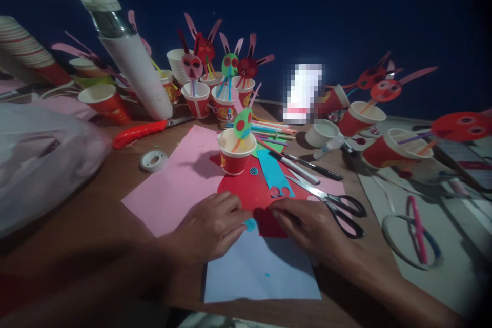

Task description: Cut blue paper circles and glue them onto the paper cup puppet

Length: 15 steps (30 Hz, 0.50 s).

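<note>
Between the thumb and fingers of my left hand [215, 225] is a small blue paper disc [249, 224], just above the white sheet [261, 271]. My right hand [302, 220] is to the right, over the red paper [246, 192], its fingers curled together; what they hold, if anything, is hidden. Beyond my hands stands a paper cup [236, 156] with a green rabbit face [243, 124] on a stick. A blue paper strip [271, 166] with round cut-outs lies near black-handled scissors [326, 197].
Pink paper [177, 179] and a tape roll [153, 161] lie left. Behind them are a red cutter [140, 133] and a leaning white bottle [134, 66]. Several cups with rabbit faces stand along the back and right. A plastic bag [49, 159] is far left.
</note>
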Each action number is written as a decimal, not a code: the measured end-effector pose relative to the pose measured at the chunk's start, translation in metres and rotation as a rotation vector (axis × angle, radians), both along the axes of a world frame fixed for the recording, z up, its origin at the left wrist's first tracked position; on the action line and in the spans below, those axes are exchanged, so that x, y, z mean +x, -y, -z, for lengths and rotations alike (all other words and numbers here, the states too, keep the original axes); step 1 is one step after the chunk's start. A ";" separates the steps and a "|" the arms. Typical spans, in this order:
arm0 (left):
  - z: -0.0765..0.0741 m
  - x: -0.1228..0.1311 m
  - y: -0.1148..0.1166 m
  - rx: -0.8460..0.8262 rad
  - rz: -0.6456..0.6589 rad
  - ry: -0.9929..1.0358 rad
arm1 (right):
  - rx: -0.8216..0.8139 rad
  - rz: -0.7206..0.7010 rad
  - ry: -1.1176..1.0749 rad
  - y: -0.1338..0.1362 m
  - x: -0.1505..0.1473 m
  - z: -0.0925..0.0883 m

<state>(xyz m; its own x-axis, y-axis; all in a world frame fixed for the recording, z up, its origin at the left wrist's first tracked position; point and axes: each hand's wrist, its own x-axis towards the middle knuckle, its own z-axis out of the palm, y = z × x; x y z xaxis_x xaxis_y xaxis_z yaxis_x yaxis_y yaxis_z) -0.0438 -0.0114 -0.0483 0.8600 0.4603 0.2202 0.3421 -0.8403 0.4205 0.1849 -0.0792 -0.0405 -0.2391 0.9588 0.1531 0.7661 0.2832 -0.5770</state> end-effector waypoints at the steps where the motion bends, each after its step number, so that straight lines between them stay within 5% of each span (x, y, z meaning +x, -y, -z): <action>1: 0.000 0.000 0.000 0.006 -0.002 -0.002 | 0.035 -0.003 -0.012 0.001 0.003 0.000; 7: 0.005 -0.002 -0.003 -0.062 -0.055 0.091 | 0.199 0.036 0.036 -0.004 0.020 -0.003; 11: 0.008 -0.002 -0.005 -0.081 -0.041 0.179 | 0.300 0.247 0.109 -0.021 0.049 -0.003; 15: 0.006 0.000 -0.007 -0.100 -0.031 0.276 | 0.224 0.370 0.144 -0.032 0.079 0.004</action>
<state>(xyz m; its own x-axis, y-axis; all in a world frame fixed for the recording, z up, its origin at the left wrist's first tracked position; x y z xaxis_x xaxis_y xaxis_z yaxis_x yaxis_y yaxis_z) -0.0442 -0.0041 -0.0548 0.7590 0.5168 0.3961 0.2280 -0.7808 0.5817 0.2644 -0.0473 -0.0442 0.0787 0.9308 0.3570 0.9073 0.0816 -0.4126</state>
